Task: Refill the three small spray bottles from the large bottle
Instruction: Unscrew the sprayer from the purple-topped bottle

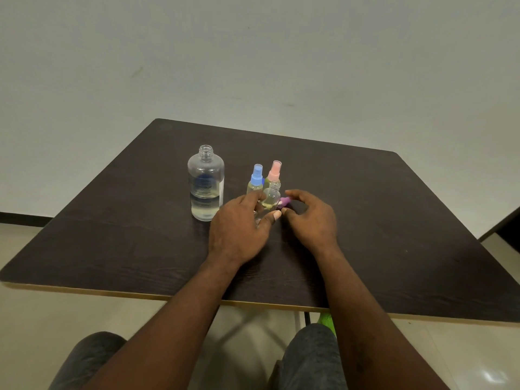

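Note:
The large clear bottle (205,183) stands uncapped on the dark table (394,220), about a third full. To its right stand a small bottle with a blue spray cap (256,180) and one with a pink spray cap (274,173). In front of them is a third small bottle (271,197), uncapped, with some yellowish liquid. My left hand (239,229) grips it between thumb and fingers. My right hand (312,218) curls round a purple spray cap (284,203) lying beside that bottle.
The table's front edge runs just beyond my knees. A pale wall rises behind the table. A green object (326,322) shows under the table near a metal leg.

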### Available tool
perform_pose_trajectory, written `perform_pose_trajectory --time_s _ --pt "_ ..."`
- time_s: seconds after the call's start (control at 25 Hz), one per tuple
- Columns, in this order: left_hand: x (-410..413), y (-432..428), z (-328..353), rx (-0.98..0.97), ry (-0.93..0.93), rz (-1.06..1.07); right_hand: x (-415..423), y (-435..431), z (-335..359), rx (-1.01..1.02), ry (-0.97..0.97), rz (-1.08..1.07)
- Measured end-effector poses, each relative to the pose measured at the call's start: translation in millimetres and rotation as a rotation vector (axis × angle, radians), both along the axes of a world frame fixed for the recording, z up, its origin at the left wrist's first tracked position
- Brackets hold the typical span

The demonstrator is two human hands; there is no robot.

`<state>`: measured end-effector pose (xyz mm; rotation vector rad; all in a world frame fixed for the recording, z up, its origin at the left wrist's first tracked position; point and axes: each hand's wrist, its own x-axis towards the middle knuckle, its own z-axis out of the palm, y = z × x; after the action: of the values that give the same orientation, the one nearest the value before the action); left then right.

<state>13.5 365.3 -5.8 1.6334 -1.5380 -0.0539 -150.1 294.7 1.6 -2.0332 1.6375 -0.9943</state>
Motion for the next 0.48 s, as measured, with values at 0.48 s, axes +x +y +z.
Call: perform_pose_trajectory --time_s 0.48 --pt "-0.5 1.2 -0.7 -0.087 0.034 0.018 1.4 -2.1 -4.3 -0.034 0.017 -0.03"
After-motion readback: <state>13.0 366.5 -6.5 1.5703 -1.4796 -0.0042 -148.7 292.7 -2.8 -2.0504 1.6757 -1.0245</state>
